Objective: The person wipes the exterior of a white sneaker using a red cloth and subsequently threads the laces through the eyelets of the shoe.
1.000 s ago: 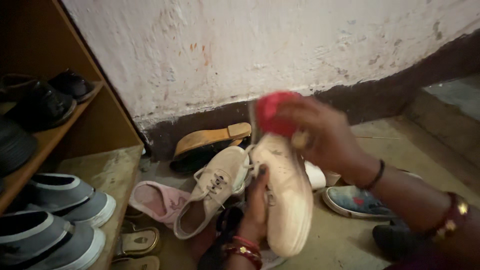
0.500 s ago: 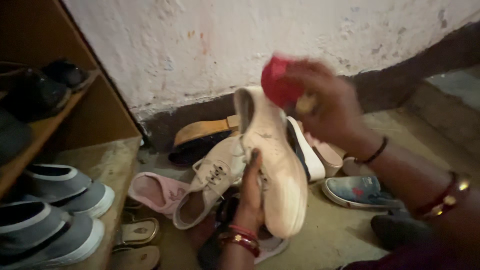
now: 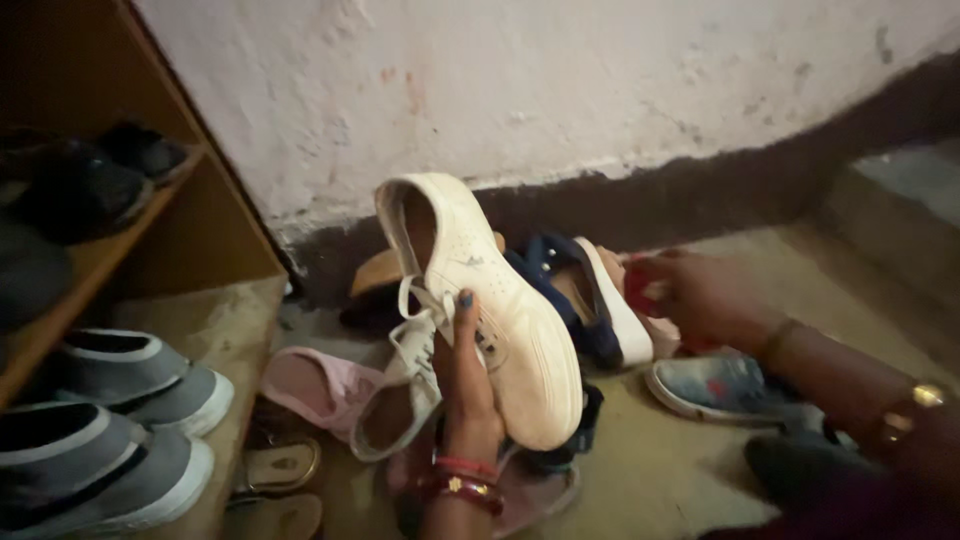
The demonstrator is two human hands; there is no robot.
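Observation:
My left hand (image 3: 465, 385) grips a cream lace-up sneaker (image 3: 490, 300) by its side and holds it up, heel toward the wall, toe pointing down to the right. My right hand (image 3: 700, 295) is low at the right, closed on a red cloth (image 3: 640, 283) that peeks out by the fingers, beside a blue and white sandal (image 3: 600, 310). A second cream sneaker (image 3: 395, 400) lies on the floor just under the lifted one.
A wooden shoe rack (image 3: 215, 235) at the left holds grey slip-ons (image 3: 120, 375) below and dark shoes (image 3: 90, 175) above. On the floor lie a pink slipper (image 3: 315, 380), a denim shoe (image 3: 725, 385), a tan wedge (image 3: 375, 270) and several sandals. A stained white wall (image 3: 560, 90) stands behind.
My right hand with the red cloth has dropped from the sneaker's heel down to the right. My left hand has turned the sneaker and lifted it to the left.

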